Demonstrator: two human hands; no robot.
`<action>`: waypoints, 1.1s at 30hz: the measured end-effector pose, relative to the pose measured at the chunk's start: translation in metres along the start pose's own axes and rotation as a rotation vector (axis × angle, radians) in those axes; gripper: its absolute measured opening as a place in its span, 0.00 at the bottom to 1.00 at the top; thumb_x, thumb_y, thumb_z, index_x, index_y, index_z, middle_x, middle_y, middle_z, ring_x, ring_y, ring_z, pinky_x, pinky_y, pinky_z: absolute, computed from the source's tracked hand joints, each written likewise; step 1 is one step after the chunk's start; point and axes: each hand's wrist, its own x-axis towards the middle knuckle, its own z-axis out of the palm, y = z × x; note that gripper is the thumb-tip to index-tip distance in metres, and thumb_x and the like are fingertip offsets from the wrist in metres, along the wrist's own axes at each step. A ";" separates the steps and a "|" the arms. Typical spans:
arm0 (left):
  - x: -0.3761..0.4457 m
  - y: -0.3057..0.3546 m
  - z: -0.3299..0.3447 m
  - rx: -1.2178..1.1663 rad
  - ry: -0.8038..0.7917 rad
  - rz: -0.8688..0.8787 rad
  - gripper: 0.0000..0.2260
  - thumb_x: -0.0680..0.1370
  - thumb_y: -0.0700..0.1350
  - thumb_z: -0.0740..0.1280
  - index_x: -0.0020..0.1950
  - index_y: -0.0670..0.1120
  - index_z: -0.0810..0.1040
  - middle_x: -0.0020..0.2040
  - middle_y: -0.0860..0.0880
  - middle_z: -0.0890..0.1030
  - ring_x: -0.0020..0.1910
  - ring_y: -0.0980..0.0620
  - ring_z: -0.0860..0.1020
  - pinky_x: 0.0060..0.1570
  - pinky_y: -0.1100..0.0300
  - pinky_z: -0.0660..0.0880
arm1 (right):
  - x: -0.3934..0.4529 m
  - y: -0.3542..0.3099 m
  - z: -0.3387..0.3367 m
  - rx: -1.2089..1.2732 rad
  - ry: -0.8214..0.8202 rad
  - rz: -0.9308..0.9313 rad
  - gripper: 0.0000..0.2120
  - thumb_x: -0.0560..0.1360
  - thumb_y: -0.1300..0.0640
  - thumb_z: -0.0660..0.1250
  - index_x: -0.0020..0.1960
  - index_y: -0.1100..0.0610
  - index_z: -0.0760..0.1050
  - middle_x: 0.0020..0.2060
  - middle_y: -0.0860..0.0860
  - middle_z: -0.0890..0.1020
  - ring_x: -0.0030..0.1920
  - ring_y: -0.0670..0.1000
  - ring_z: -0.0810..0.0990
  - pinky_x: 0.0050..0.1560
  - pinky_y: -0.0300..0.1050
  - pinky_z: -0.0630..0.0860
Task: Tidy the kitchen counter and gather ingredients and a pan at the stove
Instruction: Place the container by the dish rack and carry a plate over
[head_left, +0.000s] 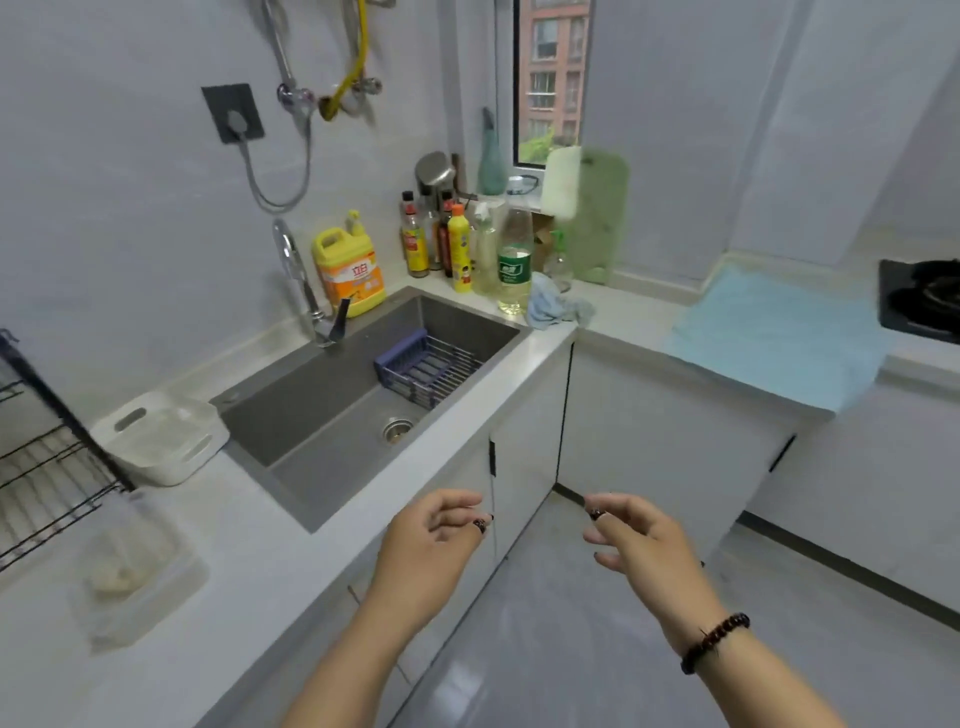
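We see left hand (431, 540) and right hand (636, 535) below the sink (332, 395), fingers loosely curled, holding nothing. Stove (919, 299) sits far right of sink on the bench (623, 317).

Both forearms are bare, with no sleeves in view. The right wrist carries a bracelet (716, 642) of round, dark reddish-brown beads strung closely in a single loop. The nails on the fingers (480, 524) of the left hand (426, 551) are painted a dark, glossy shade, and a nail of the same dark polish shows on the right hand (644, 540).
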 end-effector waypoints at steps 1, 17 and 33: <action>0.006 0.010 0.027 -0.002 -0.028 0.014 0.09 0.74 0.35 0.69 0.50 0.48 0.81 0.44 0.49 0.85 0.47 0.51 0.83 0.55 0.57 0.78 | 0.006 -0.001 -0.027 0.011 0.039 -0.002 0.09 0.78 0.62 0.62 0.52 0.53 0.79 0.50 0.49 0.81 0.50 0.48 0.82 0.47 0.41 0.78; 0.088 0.081 0.222 0.044 -0.466 0.099 0.10 0.75 0.34 0.67 0.50 0.48 0.80 0.44 0.49 0.86 0.46 0.53 0.84 0.51 0.63 0.78 | 0.051 -0.007 -0.201 0.128 0.453 0.049 0.09 0.78 0.62 0.62 0.52 0.54 0.79 0.51 0.49 0.81 0.50 0.48 0.82 0.49 0.44 0.79; 0.254 0.123 0.318 0.052 -0.813 0.104 0.09 0.75 0.35 0.67 0.52 0.46 0.80 0.44 0.47 0.86 0.44 0.57 0.83 0.41 0.73 0.75 | 0.188 -0.044 -0.205 0.165 0.697 0.070 0.10 0.78 0.62 0.61 0.53 0.52 0.79 0.50 0.49 0.81 0.50 0.47 0.82 0.51 0.44 0.80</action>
